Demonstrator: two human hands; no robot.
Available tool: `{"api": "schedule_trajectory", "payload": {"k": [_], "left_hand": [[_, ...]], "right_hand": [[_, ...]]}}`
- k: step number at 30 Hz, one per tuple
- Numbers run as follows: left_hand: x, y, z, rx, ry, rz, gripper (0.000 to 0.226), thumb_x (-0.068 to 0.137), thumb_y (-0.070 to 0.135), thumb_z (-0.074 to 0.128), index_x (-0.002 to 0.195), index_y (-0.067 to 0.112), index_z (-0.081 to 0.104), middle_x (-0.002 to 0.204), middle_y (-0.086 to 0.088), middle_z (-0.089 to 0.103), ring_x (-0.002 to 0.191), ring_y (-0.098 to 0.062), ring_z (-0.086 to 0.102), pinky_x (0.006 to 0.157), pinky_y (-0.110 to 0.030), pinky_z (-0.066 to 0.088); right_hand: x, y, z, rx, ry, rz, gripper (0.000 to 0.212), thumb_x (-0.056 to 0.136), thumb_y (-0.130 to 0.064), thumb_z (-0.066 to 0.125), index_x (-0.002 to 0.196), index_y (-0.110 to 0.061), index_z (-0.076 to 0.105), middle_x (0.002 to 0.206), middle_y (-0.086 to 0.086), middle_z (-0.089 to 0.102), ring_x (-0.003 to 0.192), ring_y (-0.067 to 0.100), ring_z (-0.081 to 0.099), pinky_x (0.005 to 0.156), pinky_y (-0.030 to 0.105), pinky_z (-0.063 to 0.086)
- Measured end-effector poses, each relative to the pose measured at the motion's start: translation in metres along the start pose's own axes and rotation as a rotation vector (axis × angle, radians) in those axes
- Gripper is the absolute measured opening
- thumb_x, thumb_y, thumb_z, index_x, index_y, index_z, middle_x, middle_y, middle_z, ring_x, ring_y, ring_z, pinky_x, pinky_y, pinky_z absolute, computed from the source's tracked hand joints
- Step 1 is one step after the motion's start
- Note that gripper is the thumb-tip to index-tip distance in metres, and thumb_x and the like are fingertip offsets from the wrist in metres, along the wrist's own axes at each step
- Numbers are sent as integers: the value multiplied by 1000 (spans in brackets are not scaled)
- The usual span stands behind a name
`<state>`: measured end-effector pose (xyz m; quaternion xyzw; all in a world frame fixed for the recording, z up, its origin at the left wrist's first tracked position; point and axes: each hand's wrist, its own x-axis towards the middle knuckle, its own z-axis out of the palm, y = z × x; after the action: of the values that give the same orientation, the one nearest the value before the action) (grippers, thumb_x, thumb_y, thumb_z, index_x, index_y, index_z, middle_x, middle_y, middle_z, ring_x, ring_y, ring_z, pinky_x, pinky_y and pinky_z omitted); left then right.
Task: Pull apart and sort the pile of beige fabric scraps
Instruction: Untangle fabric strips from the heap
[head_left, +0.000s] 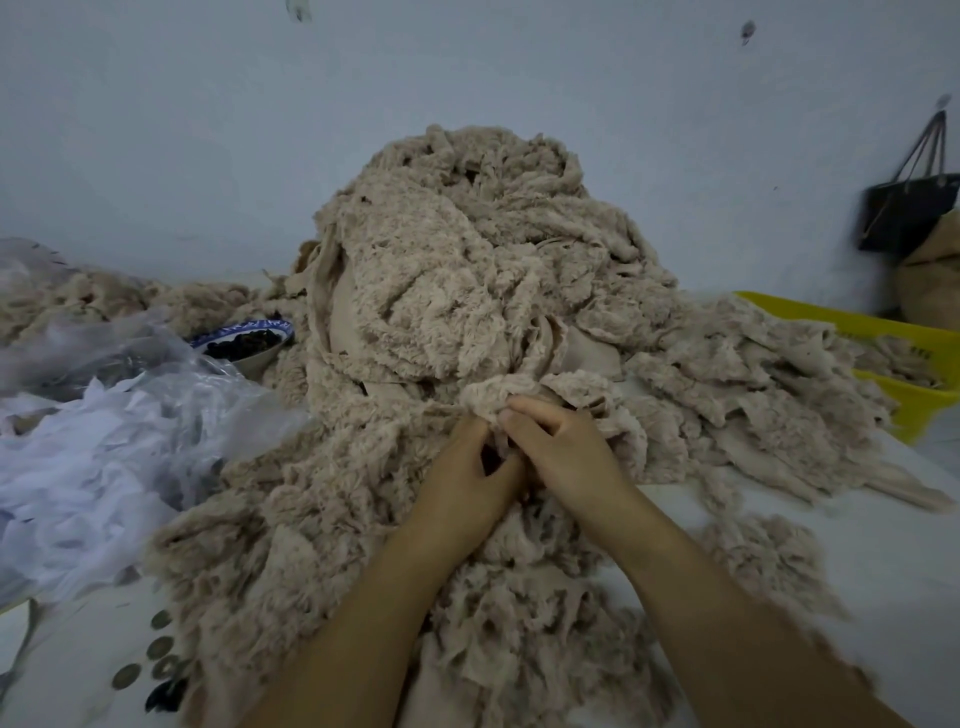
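A tall pile of beige fuzzy fabric scraps (457, 249) rises in the middle of the white table and spreads toward me and to the right. My left hand (462, 483) and my right hand (561, 447) meet at the foot of the pile, side by side. Both have fingers curled into one beige scrap (498, 395), which bunches up just above my fingertips. The fingertips of my left hand are hidden in the fabric.
Clear plastic bags with white scraps (88, 457) lie at the left. A blue-patterned bowl (244, 338) of dark bits sits behind them. A yellow bin (914, 400) holds beige scraps at the right. A black bag (909, 208) hangs on the wall.
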<state>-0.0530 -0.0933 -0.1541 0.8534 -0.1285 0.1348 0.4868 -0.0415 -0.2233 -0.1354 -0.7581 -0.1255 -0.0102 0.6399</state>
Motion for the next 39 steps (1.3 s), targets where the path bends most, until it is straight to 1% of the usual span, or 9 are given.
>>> {"api": "schedule_trajectory", "payload": {"k": [4, 9, 15, 18, 20, 22, 28, 34, 39], "left_hand": [[4, -2, -3, -50, 175, -63, 38, 98, 15, 57, 66, 19, 37, 55, 11, 40, 46, -3, 33, 44, -15, 30], [5, -2, -8, -203, 206, -189, 30, 96, 11, 49, 67, 16, 44, 45, 7, 51, 38, -6, 39, 37, -17, 32], [8, -5, -18, -265, 154, -320, 19, 99, 34, 55, 116, 30, 62, 91, -3, 60, 69, -12, 53, 62, -24, 44], [9, 0, -18, -461, 242, -410, 32, 98, 39, 60, 119, 17, 68, 113, -9, 73, 91, -17, 68, 77, -34, 57], [13, 4, -22, -810, 258, -512, 33, 99, 39, 58, 100, 10, 74, 101, -13, 76, 89, -22, 73, 75, -34, 60], [14, 6, -27, -1096, 212, -533, 41, 101, 42, 52, 102, 9, 76, 106, -13, 76, 95, -24, 73, 81, -38, 59], [12, 0, -36, -1461, 59, -432, 57, 104, 47, 27, 132, 10, 62, 121, -7, 71, 109, -18, 67, 93, -32, 47], [8, 4, -36, -1622, -16, -276, 61, 99, 40, 29, 138, 2, 57, 141, -15, 58, 127, -26, 59, 107, -41, 38], [11, 1, -37, -1637, 104, -298, 58, 103, 42, 28, 144, 7, 49, 141, -15, 58, 133, -28, 54, 113, -41, 35]], "right_hand": [[2, 3, 5, 8, 31, -20, 32, 98, -30, 61, 128, -21, 65, 91, -42, 58, 83, -30, 53, 69, -3, 41], [5, 1, -5, 309, 14, 58, 16, 102, -25, 54, 115, -34, 58, 49, -19, 48, 39, 0, 42, 39, 12, 32], [10, 1, -22, 527, 213, 36, 26, 105, -20, 46, 105, -26, 72, 49, -9, 30, 40, 6, 21, 37, 18, 24], [9, 7, -22, 284, 302, 34, 23, 103, -25, 50, 107, -28, 72, 54, -17, 44, 46, 4, 38, 49, 20, 32], [9, 10, -17, 45, 277, -4, 19, 102, -32, 51, 109, -34, 69, 85, -27, 59, 73, -9, 57, 66, 16, 39], [9, 9, -11, -113, 190, -68, 21, 101, -42, 49, 115, -38, 63, 113, -27, 51, 91, -27, 47, 75, 6, 38], [0, 1, 3, -125, 109, -212, 39, 87, -67, 33, 86, -35, 57, 102, -13, 50, 94, -18, 46, 78, -1, 32], [1, 6, 5, -162, -18, -122, 36, 97, -47, 55, 67, -28, 47, 73, -18, 50, 65, -3, 47, 61, 13, 36], [2, -2, 1, 297, 66, 108, 29, 99, -44, 56, 90, -25, 77, 100, 6, 76, 97, 22, 72, 95, 48, 54]]}}
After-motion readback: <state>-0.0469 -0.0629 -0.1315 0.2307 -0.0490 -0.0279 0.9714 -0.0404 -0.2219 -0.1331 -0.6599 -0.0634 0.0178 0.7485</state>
